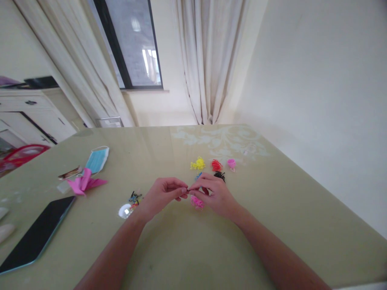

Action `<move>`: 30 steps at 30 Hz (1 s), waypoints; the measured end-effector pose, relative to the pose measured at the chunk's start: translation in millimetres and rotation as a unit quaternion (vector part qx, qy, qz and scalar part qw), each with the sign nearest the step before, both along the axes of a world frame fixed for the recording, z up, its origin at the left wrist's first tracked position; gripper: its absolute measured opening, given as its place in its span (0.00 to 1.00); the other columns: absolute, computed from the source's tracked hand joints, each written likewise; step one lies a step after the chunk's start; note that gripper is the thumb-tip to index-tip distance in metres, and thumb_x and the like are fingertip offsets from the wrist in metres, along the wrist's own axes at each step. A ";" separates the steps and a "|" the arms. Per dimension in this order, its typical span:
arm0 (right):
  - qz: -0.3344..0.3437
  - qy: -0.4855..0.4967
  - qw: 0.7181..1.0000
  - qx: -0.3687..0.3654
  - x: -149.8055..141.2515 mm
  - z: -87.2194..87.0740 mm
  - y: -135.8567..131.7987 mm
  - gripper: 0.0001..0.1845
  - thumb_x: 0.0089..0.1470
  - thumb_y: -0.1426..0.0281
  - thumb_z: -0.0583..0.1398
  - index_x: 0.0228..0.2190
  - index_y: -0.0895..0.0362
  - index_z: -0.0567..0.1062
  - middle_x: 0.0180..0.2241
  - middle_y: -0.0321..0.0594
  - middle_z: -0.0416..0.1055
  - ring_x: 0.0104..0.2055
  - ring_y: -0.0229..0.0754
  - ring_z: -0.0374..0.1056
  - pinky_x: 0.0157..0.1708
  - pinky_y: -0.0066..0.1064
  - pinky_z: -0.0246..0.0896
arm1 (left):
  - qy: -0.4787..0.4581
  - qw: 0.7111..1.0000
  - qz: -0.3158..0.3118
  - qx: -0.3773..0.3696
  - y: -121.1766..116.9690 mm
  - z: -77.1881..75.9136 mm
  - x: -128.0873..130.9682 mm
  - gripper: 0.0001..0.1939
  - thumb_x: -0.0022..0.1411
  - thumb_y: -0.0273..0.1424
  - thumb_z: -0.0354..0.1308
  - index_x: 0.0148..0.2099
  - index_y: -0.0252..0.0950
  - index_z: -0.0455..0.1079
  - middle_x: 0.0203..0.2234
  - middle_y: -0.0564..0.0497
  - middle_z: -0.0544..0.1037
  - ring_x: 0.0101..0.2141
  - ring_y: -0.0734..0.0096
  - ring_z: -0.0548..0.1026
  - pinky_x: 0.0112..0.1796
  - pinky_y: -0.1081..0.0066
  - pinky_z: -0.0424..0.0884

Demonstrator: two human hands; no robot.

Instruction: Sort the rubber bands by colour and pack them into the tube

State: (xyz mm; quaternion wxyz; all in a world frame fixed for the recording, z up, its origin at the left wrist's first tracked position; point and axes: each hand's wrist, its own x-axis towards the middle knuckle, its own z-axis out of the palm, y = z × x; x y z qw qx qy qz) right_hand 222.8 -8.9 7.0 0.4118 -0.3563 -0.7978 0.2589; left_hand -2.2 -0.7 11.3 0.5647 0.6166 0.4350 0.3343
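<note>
My left hand [165,195] and my right hand [214,193] meet fingertip to fingertip above the table. Both are closed in a pinch on a tiny dark rubber band [188,190], mostly hidden by the fingers. Below my right fingers lies a heap of pink rubber bands [197,202]. Behind that hand are black bands [220,176] and partly covered blue bands [198,176]. Farther back sit heaps of yellow bands [198,163] and red bands [216,165]. Left of my left wrist, mixed-colour bands [134,198] lie by a small clear round piece [125,211].
A small pink cup-like piece [231,163] stands right of the red heap. Leftward lie a pink folded-paper figure [84,183], a blue face mask [97,160] and a dark-screened tablet [38,231]. A wall [317,100] borders the table [266,225] on the right.
</note>
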 end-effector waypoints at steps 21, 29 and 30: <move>-0.193 0.003 0.980 -0.056 76.7 23.5 31.7 0.12 0.58 0.59 0.67 0.33 0.54 0.86 0.32 0.41 0.80 0.29 0.40 0.69 0.31 0.32 0.63 | 0.508 0.855 0.045 0.092 20.4 -18.2 -56.7 0.05 0.64 0.31 0.58 0.37 0.39 0.76 0.36 0.50 0.83 0.39 0.63 0.79 0.37 0.69 0.66; -0.222 -0.228 0.940 -0.125 98.3 0.1 47.4 0.08 0.58 0.68 0.65 0.30 0.54 0.86 0.30 0.40 0.82 0.32 0.43 0.73 0.35 0.32 0.61 | 0.513 0.853 0.041 0.090 22.0 -21.7 -59.1 0.06 0.65 0.32 0.57 0.39 0.39 0.75 0.38 0.49 0.83 0.41 0.63 0.78 0.38 0.69 0.66; -0.229 -0.234 0.937 -0.120 97.0 -1.9 47.7 0.08 0.58 0.68 0.65 0.31 0.54 0.86 0.31 0.41 0.82 0.32 0.44 0.73 0.35 0.33 0.62 | 0.513 0.853 0.040 0.088 22.0 -21.5 -59.0 0.06 0.65 0.32 0.57 0.39 0.38 0.75 0.38 0.49 0.83 0.41 0.63 0.79 0.38 0.69 0.66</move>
